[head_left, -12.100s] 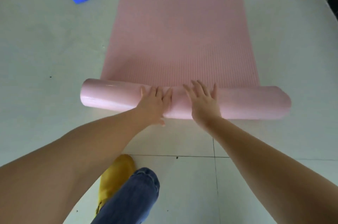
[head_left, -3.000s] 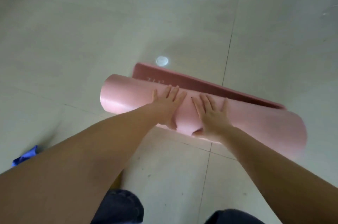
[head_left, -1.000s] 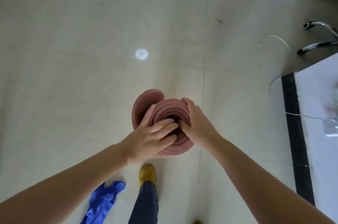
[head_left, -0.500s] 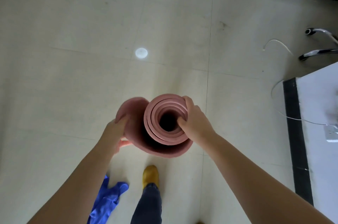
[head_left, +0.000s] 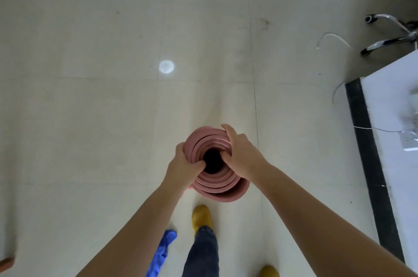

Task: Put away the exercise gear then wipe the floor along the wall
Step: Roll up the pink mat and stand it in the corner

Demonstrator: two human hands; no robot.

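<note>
Since half a second ago, the left hand (head_left: 184, 167) has come in from the outer flap of the rolled pink mat (head_left: 218, 177) to its top rim, and the loose outer layer that bulged to the left now lies tighter against the coil. From the head view, the mat stands on end between both hands, seen straight down its hollow core, which shows as a dark hole in the middle. That left hand grasps the left side of the rim, its thumb hooked over the coiled edge toward the hole and its fingers wrapped down the outside. On the other side, the right hand (head_left: 241, 152) grasps the upper right of the rim, fingers curled over the layers and reaching into the core. As for looks, the mat's end shows several concentric pink rings, slightly uneven, with the outermost layer widest at the near side. No writing or label on the mat can be read from this angle. Below the mat, a yellow shoe (head_left: 202, 216) and a dark jeans leg (head_left: 202, 251) stand on the pale tiled floor (head_left: 90, 118), and a second yellow shoe (head_left: 269, 271) shows at the bottom edge. A blue cloth (head_left: 161, 251) lies on the floor just left of the leg. At the right, a white wall with a black skirting strip (head_left: 371, 156) runs along the floor, and a chrome chair base (head_left: 389, 34) sits near the upper right corner. A bright round spot of light (head_left: 166, 66) lies on the tiles well beyond the mat.
</note>
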